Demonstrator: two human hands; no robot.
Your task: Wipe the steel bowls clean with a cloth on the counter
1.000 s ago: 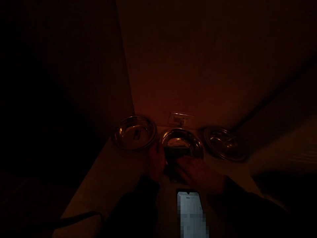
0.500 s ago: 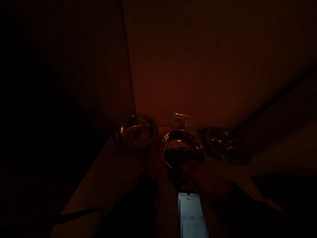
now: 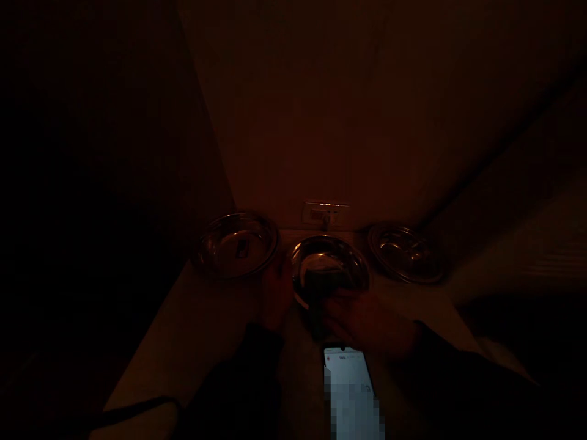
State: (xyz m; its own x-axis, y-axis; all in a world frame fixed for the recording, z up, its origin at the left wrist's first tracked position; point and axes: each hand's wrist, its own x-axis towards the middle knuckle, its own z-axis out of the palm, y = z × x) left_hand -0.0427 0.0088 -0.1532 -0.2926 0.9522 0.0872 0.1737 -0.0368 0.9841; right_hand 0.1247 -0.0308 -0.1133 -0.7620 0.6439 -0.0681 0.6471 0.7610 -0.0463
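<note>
I'm working with the middle stainless steel dish (image 3: 328, 266), which sits between my two hands at the back of the counter. The feed is very dark, so the details are murky. The dish looks tilted, with its shiny inner face turned up toward the camera and a few highlights along its rim. A dark shape sits below its near edge, but I can't tell what it is.

My left hand (image 3: 276, 296) is against the dish's left side, its fingers pointing up and seemingly close together. My right hand (image 3: 367, 324) comes in from the right, with its fingers stretched across the near edge and hiding part of it. I can't tell whether either hand is pinching the rim.

A second steel dish (image 3: 236, 244) stands just left of the middle one, and a third (image 3: 406, 253) just right. Behind them, a wall switch plate (image 3: 325, 214) is mounted low on the wall (image 3: 348, 122). A mobile phone (image 3: 348, 391) lies on the counter (image 3: 183, 342) just below my hands, its lit screen pixelated. Dark sleeves (image 3: 238, 379) cover both forearms, and a dark strap (image 3: 132, 415) crosses the lower left of the view.
</note>
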